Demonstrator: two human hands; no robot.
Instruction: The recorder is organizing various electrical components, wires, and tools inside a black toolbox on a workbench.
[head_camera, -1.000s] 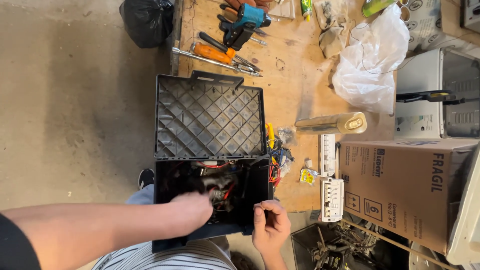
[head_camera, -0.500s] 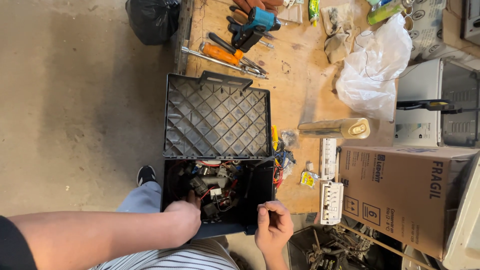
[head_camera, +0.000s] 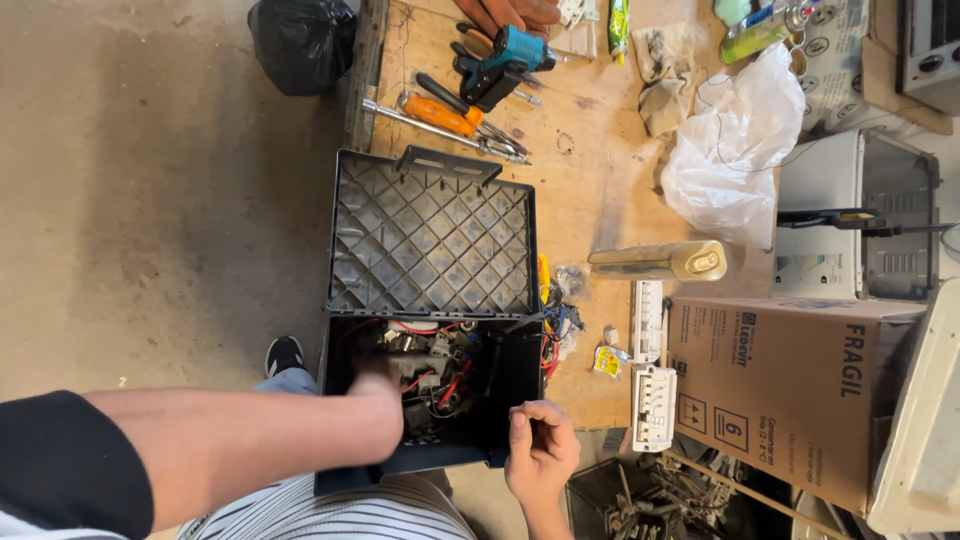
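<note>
Reaching into the black toolbox (head_camera: 430, 300), left hand (head_camera: 375, 395) grip unclear; right hand (head_camera: 540, 450) clamped on its edge.

Black plastic toolbox (head_camera: 500, 440) crammed with red and white wires and parts, little slack inside; ribbed lid (head_camera: 430, 240) lies open flat beyond it, blocking that side; right flank crowded by white breaker units (head_camera: 653, 408) and brown cardboard carton (head_camera: 790, 400); bare concrete floor (head_camera: 150, 200) open on left.

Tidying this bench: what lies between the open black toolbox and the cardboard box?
In the head view: tangled coloured wires, a small yellow packet and two white breaker blocks on the wooden bench.
</note>
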